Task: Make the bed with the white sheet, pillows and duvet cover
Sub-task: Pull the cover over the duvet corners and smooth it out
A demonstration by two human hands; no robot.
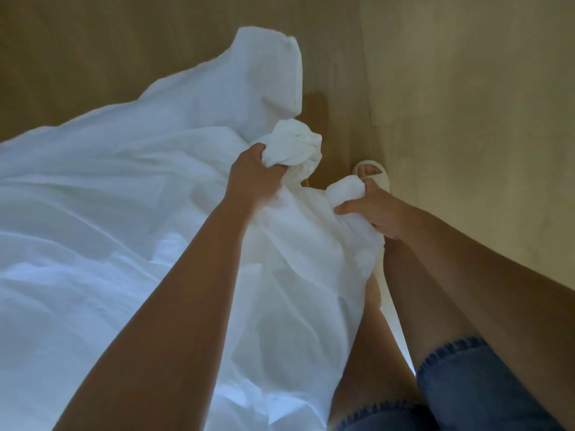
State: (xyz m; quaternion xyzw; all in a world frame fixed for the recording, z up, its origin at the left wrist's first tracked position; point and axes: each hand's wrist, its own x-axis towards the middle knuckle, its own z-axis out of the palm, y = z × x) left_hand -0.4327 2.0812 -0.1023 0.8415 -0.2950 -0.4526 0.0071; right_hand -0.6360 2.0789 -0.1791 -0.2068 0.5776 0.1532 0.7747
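Beside the bed edge, left hand (pixel 253 172) fists a bunched wad of white duvet cover (pixel 124 213); right hand (pixel 370 209) pinches the next fold, prob. to find a corner. Rest sprawls over bed, by wood floor (pixel 466 104) & slipper (pixel 373 174).

The white sheet (pixel 124 213) covers the bed and runs off the left edge; bunched cloth hides the left hand's (pixel 253 175) fingertips.
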